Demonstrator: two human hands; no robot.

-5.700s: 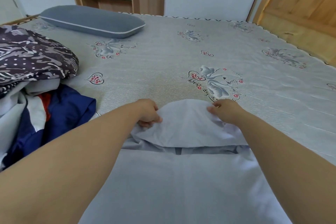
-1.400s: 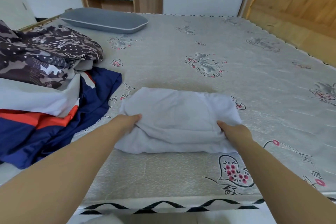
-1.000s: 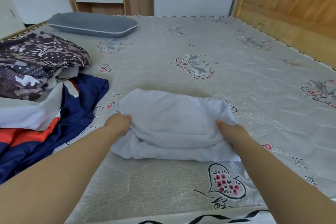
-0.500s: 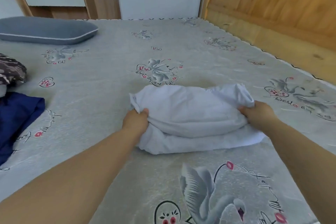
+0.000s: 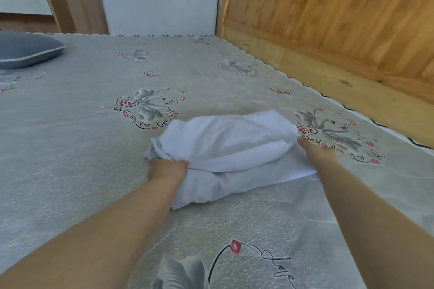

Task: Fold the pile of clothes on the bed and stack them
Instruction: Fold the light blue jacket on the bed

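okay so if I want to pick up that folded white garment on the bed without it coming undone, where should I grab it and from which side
Probably at its two short ends, one hand from each side, fingers slid under the bottom layer. The white garment is a loose bundle with layers open along the near edge, so a one-sided or top pinch would likely spill it. The left hand already grips the left end, and the right hand is at the right end.
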